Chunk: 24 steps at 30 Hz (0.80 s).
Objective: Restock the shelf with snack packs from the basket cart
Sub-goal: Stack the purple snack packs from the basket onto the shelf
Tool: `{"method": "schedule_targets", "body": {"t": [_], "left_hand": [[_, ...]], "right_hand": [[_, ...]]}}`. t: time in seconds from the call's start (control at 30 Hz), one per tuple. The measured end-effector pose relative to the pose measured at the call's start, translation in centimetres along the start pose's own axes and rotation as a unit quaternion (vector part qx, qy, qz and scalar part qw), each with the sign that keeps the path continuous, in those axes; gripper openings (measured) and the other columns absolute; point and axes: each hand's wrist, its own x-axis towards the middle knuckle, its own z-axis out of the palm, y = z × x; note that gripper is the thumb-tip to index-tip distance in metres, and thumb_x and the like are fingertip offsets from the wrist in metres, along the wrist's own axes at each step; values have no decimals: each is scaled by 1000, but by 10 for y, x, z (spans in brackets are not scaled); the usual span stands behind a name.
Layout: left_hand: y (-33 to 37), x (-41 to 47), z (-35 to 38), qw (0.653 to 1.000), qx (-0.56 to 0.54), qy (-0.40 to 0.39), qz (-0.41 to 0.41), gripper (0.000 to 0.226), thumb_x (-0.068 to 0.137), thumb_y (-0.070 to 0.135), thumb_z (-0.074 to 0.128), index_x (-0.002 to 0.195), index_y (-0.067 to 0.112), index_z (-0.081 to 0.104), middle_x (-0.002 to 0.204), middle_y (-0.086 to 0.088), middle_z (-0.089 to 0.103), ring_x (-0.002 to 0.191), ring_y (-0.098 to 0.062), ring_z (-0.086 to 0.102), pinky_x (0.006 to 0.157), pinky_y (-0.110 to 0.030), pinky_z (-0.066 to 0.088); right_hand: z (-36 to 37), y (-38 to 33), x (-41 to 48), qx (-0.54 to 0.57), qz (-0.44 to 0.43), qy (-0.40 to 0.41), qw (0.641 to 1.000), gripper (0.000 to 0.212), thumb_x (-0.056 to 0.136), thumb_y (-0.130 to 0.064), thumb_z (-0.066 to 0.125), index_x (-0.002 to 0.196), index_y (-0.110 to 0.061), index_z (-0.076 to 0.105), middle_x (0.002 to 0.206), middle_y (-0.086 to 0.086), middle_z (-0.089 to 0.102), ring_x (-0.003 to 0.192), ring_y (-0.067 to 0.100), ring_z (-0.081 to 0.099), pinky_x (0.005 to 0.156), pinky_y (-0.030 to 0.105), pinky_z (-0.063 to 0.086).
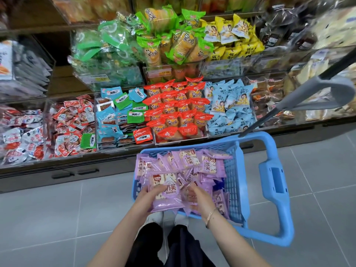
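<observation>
Hands meet over the near end of the basket cart (pixel 237 170): the left hand (pixel 148 197) grips the left edge of a bundle of purple snack packs (pixel 166 191), thumb on top. The right hand (pixel 196 195) closes its curled fingers on the bundle's right side, though blur hides exactly how many packs it holds. A thin bracelet (pixel 210 216) circles the right wrist. The bundle sits just above the cart's near rim, and more of the same purple packs lie heaped inside, filling the cart's left and far parts. The cart's blue handle (pixel 273 182) loops out to its right, and a grey pull bar (pixel 325 89) rises from its far right corner. Directly beyond the cart stands the shelf (pixel 107 160), its clear bins full. Red-orange packs (pixel 173 112) are nearest the cart's far rim, with pale blue packs (pixel 231 105) to their right. Green-wrapped packs (pixel 173 41) and yellow packs (pixel 231 35) fill the tier above. The cart rests on a grey tiled floor (pixel 57 209). Dark trousers (pixel 154 243) and pale shoes (pixel 156 218) show just this side of its near rim.
</observation>
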Motion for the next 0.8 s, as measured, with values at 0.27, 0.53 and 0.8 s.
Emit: {"method": "schedule_targets", "body": {"t": [0.27,0.53,0.8], "left_hand": [[-30,-5,-51,996,-65,59,-15,38,84,23,66,119,10,60,104,-10,73,86,-27,70,70,-34,55],[-39,-12,-65,990,-114,88,-2,41,78,22,68,116,7,62,101,-13,74,82,-26,72,70,-34,56],[-22,-15,-89,984,-150,89,21,29,84,17,64,111,7,64,96,-14,74,72,-25,73,53,-29,56]], "right_hand": [[-19,43,45,-16,185,54,981,32,88,-33,62,106,-7,59,105,13,59,98,25,57,88,37,50],[12,32,57,-3,205,20,979,43,90,-29,61,128,-11,53,125,15,55,115,30,54,100,40,45],[-18,26,43,72,111,65,989,33,88,-22,63,117,-8,56,116,10,55,112,31,54,95,45,47]]}}
